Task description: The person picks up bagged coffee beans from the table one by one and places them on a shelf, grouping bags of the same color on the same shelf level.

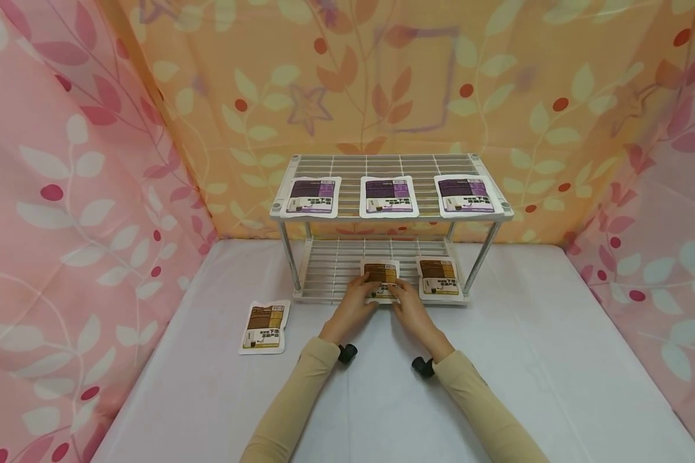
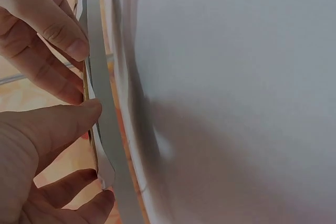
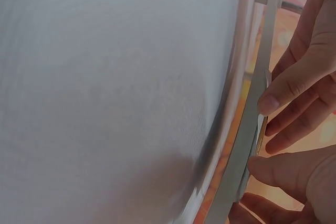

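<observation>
A flat brown-and-yellow pouch (image 1: 380,266) with a white edge lies on the lower shelf of a white wire rack (image 1: 324,270), near its front edge. My left hand (image 1: 354,303) holds its left side and my right hand (image 1: 412,311) its right side. In the left wrist view, the left thumb rests on the near edge of the pouch (image 2: 106,174), with fingers bent round its corner. The right wrist view has the right hand (image 3: 294,182) gripping likewise, thumb at the near edge. Much of the pouch's lower half is covered by fingers.
A matching brown pouch (image 1: 439,278) lies to the right on the lower shelf. Another brown pouch (image 1: 264,326) is on the white table (image 1: 376,411), left of the rack. Along the top shelf sit a left purple pouch (image 1: 311,196), a middle one (image 1: 389,196) and a right one (image 1: 466,195).
</observation>
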Motion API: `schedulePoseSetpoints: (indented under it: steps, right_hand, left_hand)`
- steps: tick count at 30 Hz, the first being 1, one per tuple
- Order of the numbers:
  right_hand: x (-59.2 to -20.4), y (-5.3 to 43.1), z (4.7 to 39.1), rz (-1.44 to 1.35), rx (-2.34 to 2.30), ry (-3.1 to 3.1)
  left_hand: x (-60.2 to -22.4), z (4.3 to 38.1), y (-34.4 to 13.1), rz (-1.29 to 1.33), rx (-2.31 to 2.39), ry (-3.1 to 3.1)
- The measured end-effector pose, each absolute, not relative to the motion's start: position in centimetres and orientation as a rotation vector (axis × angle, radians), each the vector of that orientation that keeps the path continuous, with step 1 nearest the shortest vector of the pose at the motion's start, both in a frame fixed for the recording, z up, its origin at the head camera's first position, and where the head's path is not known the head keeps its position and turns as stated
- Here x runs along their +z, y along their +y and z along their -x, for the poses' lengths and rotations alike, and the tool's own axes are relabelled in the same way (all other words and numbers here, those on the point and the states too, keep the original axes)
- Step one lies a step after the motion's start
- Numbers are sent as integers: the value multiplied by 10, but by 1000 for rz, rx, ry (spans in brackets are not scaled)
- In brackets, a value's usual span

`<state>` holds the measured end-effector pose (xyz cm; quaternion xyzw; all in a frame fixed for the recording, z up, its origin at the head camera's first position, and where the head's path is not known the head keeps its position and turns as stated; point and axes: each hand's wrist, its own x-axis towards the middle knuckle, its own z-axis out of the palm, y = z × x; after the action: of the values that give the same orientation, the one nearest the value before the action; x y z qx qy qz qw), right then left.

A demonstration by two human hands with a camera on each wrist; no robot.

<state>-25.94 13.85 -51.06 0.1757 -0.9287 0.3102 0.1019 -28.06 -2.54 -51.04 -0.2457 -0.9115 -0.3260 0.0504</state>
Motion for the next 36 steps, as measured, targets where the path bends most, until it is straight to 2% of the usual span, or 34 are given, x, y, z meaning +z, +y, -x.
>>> schedulePoseSetpoints:
  steps: [18,29,36]
  right_hand:
    - [-508,137,257,-501,903,-2756]
    - [-506,121,251,-601,848,-2589]
    - [-513,108,245,-681,972,-2514]
  left_hand:
    - [-508,285,-27,736,-1003,-2776]
    - [-505,276,-39,834,-919,-2676]
    - [-506,268,-52,851,-921,-2628]
